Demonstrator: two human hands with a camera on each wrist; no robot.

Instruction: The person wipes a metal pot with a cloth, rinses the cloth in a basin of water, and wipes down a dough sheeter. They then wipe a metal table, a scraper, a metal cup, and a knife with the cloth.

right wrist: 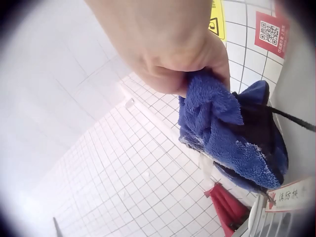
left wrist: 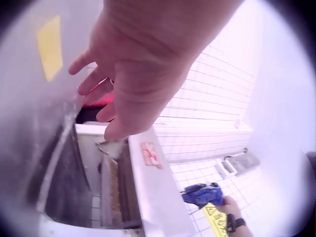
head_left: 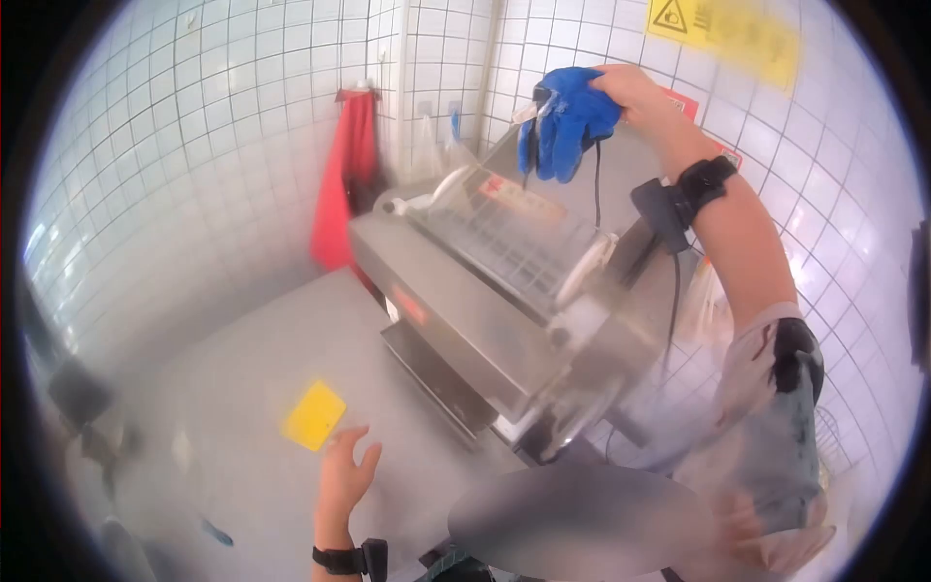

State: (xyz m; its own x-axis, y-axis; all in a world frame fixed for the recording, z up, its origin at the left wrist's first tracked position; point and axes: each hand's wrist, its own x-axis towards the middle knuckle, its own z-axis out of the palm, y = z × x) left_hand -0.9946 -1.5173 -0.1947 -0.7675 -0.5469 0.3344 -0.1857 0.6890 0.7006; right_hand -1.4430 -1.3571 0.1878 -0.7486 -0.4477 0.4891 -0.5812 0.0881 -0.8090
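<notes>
My right hand (head_left: 628, 89) is raised above the back of a metal machine (head_left: 465, 320), gripping a bunched blue terry cloth (head_left: 574, 121). The cloth hangs below the fist in folds, and whitish residue marks it in the right wrist view (right wrist: 232, 133). Low over the worktop, my left hand (head_left: 346, 475) holds nothing, its fingers loosely spread. Just beyond its fingertips lies a flat yellow rectangle (head_left: 315, 415) with rounded corners. The left wrist view shows a gap between the left hand (left wrist: 138, 74) and this yellow piece (left wrist: 50, 48).
The machine has a slatted guard (head_left: 514, 233) on top and a tray (head_left: 436, 383) at its front. Behind it, a red cloth (head_left: 347, 179) hangs on the tiled wall. A black cable (head_left: 674, 301) runs down at the right. A small dark object (head_left: 217, 532) lies on the worktop (head_left: 233, 359).
</notes>
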